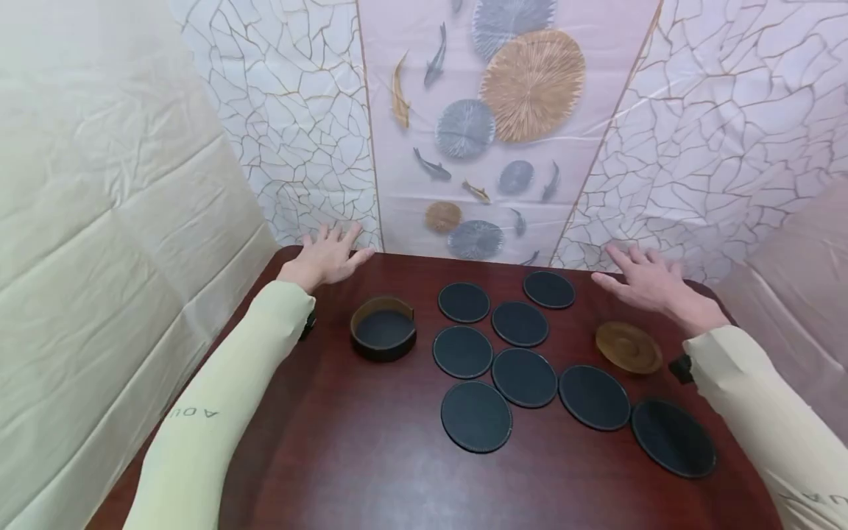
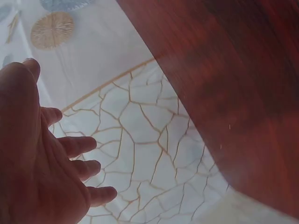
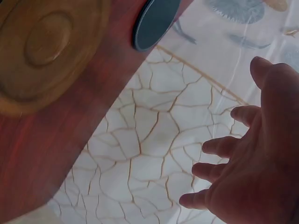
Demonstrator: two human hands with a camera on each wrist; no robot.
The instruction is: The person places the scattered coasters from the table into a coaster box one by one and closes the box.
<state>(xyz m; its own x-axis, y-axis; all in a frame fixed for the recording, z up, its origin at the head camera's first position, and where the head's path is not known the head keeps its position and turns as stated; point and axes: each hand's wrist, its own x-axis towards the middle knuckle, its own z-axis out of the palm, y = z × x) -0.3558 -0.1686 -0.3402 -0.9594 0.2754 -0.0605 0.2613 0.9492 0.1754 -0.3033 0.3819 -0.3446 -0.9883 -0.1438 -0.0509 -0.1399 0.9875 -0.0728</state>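
My left hand (image 1: pixel 329 258) is held out over the table's far left corner, fingers spread and holding nothing. My right hand (image 1: pixel 645 280) hovers near the far right edge in the same way, its fingers (image 3: pixel 219 147) apart. Nearest the left hand stands a round dark holder (image 1: pixel 383 329) with a brown inner wall and a gap in its side. A round brown wooden lid or dish (image 1: pixel 629 347) lies just below the right hand. Several round black coasters are spread between, among them one at the back (image 1: pixel 548 289) and one in front (image 1: pixel 476 417).
The dark red wooden table (image 1: pixel 371 456) has rounded far corners. Patterned cloth (image 1: pixel 311 110) with crackle lines, fish and discs hangs behind it. Pale cloth walls (image 1: pixel 119 191) rise at both sides. More coasters (image 1: pixel 673 438) reach toward the right forearm.
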